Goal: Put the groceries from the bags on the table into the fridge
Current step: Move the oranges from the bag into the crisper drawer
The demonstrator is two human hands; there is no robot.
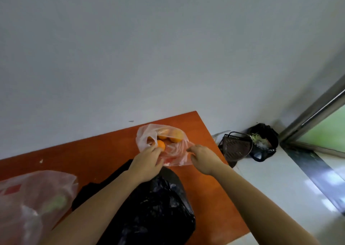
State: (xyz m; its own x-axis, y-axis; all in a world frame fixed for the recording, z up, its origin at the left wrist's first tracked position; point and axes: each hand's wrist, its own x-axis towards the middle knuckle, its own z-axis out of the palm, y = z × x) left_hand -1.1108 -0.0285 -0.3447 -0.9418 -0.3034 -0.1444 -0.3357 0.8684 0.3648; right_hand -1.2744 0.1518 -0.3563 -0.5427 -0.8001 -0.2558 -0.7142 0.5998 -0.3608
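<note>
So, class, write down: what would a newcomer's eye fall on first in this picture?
The pink-tinted bag of oranges near the table's far edge draws the eye first: the left hand grips one orange at its mouth while the right hand pinches its rim. Next, the big black bag lies nearest the camera, between the forearms.

Head view, looking forward-down, close over table (104, 147)
</note>
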